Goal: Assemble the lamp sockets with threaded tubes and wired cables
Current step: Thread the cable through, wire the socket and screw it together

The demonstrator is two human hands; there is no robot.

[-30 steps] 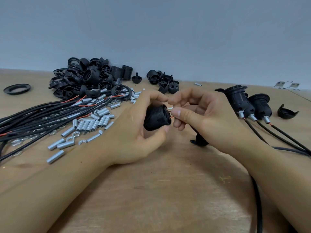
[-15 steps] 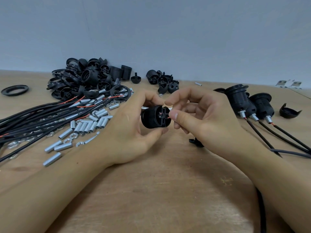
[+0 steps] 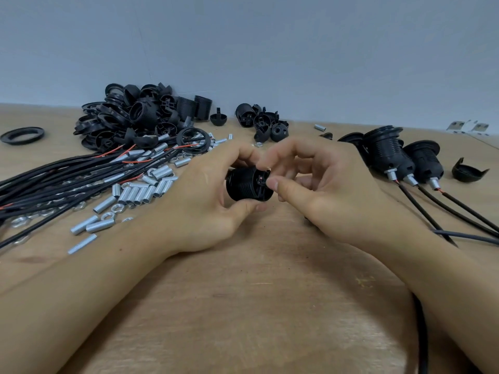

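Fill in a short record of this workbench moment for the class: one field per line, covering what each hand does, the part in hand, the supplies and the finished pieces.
Left hand: left hand grips the black socket body above the wooden table
Right hand: right hand pinches at the socket's open end, where a red wire tip shows
Supplies, left: black cables, threaded tubes, nuts
Supplies, rear: pile of black socket parts
Finished, right: three assembled sockets with tubes and cables attached

light: even, soft | shadows: faint | blur: slight | edges: wide-angle warp
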